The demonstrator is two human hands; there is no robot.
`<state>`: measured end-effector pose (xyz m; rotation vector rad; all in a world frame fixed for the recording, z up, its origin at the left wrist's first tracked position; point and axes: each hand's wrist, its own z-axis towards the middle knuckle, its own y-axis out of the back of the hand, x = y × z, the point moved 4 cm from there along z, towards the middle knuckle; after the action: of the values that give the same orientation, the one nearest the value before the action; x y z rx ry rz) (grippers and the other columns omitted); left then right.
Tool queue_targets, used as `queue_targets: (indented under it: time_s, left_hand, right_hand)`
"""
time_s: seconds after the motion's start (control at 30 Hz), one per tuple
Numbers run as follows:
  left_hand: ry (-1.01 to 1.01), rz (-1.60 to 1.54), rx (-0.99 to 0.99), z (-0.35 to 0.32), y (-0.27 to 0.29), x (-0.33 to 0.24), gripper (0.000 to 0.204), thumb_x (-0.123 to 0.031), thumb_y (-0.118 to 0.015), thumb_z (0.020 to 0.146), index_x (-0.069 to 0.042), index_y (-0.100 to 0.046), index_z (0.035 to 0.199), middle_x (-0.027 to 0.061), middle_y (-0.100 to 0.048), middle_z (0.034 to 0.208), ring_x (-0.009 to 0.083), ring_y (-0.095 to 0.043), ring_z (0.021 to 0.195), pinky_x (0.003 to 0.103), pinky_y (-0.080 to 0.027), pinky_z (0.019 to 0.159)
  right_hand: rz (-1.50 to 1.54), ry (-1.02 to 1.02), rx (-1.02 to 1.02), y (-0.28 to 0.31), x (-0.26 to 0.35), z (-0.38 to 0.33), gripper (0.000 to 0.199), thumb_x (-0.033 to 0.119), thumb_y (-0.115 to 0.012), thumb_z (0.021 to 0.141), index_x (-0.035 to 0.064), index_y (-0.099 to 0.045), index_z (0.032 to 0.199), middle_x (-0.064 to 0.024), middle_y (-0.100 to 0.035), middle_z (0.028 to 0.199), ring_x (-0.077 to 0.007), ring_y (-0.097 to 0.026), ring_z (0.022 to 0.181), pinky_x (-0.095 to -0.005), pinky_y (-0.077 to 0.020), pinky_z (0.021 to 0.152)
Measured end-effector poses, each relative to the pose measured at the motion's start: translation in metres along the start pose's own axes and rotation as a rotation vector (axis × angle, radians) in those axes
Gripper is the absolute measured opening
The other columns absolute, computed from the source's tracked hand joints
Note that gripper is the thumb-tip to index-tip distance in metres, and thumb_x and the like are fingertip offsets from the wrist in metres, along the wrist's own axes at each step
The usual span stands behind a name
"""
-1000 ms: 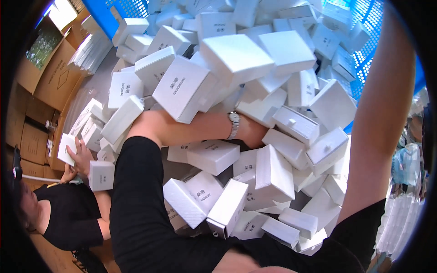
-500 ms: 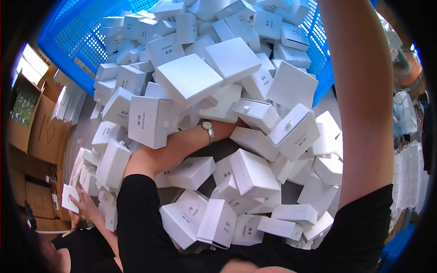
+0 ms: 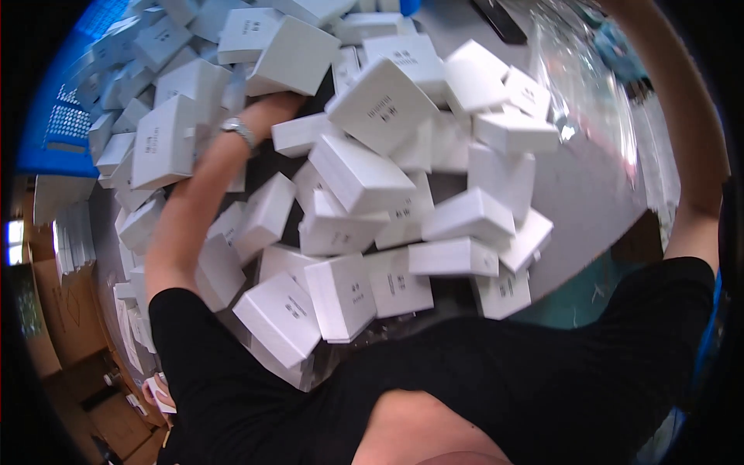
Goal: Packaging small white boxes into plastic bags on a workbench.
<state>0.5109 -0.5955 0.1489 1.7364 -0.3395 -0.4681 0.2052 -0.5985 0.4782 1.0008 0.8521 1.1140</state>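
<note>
My left arm reaches into a heap of white boxes, with a silver watch [image 3: 239, 132] on the wrist. The back of my left hand [image 3: 277, 111] shows beneath a tilted white box [image 3: 298, 54]. Its fingers are hidden there, so I cannot see whether they grip anything. To the right of the hand lies a low white box [image 3: 301, 134], and beyond it leans a large printed box [image 3: 381, 107]. My right arm stretches up along the right side, and its hand is past the upper edge.
Several white boxes fill a blue basket [image 3: 66, 132] at the far left. Grey tabletop [image 3: 585, 225] shows on the right. A dark phone [image 3: 500, 21] and clear plastic bags [image 3: 589, 101] lie at the back right. Another person's hand [image 3: 161, 387] holds a white item at lower left.
The view has swung right, so the basket sits farther left and the phone and plastic bags have appeared. Boxes around my left hand lie differently. The other person is mostly out of view.
</note>
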Motion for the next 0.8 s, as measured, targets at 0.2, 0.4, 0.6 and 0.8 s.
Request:
queue_targets:
  time_s: [0.2, 0.4, 0.6, 0.8]
  left_hand:
    - [0.329, -0.289, 0.263, -0.114, 0.066, -0.073, 0.035, -0.005, -0.054, 0.091, -0.002, -0.062, 0.125, 0.0214, -0.064, 0.124, 0.0341, -0.061, 0.115, 0.038, -0.046, 0.1]
    - [0.205, -0.512, -0.415, -0.23, 0.11, -0.242, 0.067, -0.05, -0.076, 0.079, -0.013, -0.062, 0.132, 0.0158, -0.052, 0.143, 0.0338, -0.047, 0.134, 0.046, -0.037, 0.11]
    - [0.354, -0.01, -0.63, -0.26, 0.055, -0.334, 0.061, -0.036, -0.087, 0.066, -0.016, -0.07, 0.12, 0.0111, -0.059, 0.133, 0.0421, -0.04, 0.136, 0.052, -0.039, 0.109]
    - [0.22, 0.181, -0.703, -0.241, 0.05, -0.267, 0.042, -0.035, -0.082, 0.076, -0.014, -0.071, 0.11, 0.0087, -0.064, 0.126, 0.038, -0.047, 0.131, 0.047, -0.041, 0.106]
  right_hand:
    - [0.317, -0.277, 0.445, -0.078, 0.098, -0.254, 0.091, 0.067, -0.077, 0.066, 0.0216, -0.052, 0.141, -0.0194, -0.034, 0.153, -0.0449, -0.024, 0.145, -0.0628, -0.0215, 0.115]
    - [0.345, -0.547, -0.018, -0.163, 0.208, -0.365, 0.081, 0.061, -0.081, 0.061, 0.0282, -0.06, 0.133, -0.0177, -0.019, 0.161, -0.0485, -0.008, 0.148, -0.0687, -0.0196, 0.113]
    - [0.12, -0.44, -0.36, -0.221, 0.177, -0.273, 0.069, 0.048, -0.082, 0.067, 0.0277, -0.063, 0.131, -0.0149, -0.024, 0.16, -0.0494, -0.007, 0.146, -0.0579, -0.015, 0.118]
    - [0.005, -0.32, -0.379, -0.267, 0.17, -0.187, 0.062, 0.045, -0.082, 0.07, 0.0233, -0.065, 0.125, -0.0066, -0.034, 0.154, -0.0447, -0.009, 0.146, -0.0574, -0.0247, 0.114]
